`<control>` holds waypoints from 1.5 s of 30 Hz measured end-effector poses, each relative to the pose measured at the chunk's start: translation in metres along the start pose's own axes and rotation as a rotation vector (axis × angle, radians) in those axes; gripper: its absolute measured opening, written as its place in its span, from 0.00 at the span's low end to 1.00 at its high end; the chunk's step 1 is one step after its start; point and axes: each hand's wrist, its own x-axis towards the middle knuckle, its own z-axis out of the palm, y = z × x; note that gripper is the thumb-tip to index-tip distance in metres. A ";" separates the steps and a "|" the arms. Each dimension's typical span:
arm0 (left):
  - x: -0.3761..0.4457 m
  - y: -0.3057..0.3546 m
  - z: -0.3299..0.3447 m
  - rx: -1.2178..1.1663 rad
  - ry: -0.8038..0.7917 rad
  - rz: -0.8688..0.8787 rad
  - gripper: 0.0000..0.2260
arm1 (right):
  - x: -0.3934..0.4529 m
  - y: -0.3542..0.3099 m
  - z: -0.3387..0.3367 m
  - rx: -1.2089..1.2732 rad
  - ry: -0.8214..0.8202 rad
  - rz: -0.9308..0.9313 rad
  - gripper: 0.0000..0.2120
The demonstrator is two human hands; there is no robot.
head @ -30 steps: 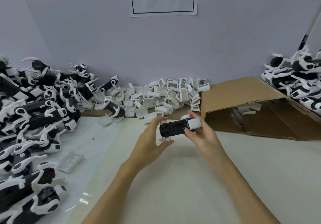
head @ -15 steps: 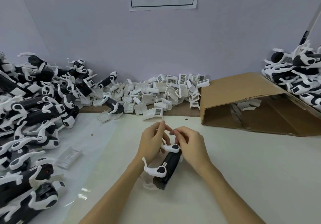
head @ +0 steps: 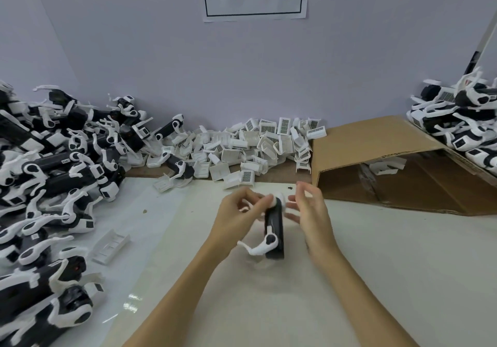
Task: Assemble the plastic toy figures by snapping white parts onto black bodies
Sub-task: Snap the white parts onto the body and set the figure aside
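A black toy body (head: 274, 232) with white curved limbs stands nearly on end on the table in front of me. My left hand (head: 236, 216) grips its upper end, fingers blurred around a white part (head: 275, 200) at the top. Just right of the body is my right hand (head: 312, 213), fingers spread, and it holds nothing that I can see. A white limb (head: 259, 247) sticks out from the body's lower left side.
A big pile of black-and-white figures (head: 48, 185) fills the left side. Loose white parts (head: 252, 147) are heaped against the back wall. A cardboard box (head: 390, 166) lies open at right, with more figures (head: 462, 123) stacked behind it. One white part (head: 109, 245) lies alone at left.
The figure went from held up in the air to resting on the table, then swung nearly upright. My right hand has let go and spread its fingers; my left hand still grips the top.
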 end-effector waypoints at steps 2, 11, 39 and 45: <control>0.003 -0.002 -0.002 0.015 0.193 0.113 0.12 | -0.002 -0.003 0.000 0.040 -0.210 0.173 0.24; -0.006 0.015 -0.008 0.291 0.047 0.597 0.19 | -0.004 0.011 0.004 -0.092 -0.397 -0.199 0.18; 0.001 0.014 -0.018 -0.061 0.122 0.041 0.12 | 0.004 -0.014 -0.023 -0.337 -0.317 -0.130 0.30; 0.002 0.009 -0.020 -0.110 0.119 0.014 0.25 | 0.003 -0.013 -0.024 -0.336 -0.407 -0.160 0.27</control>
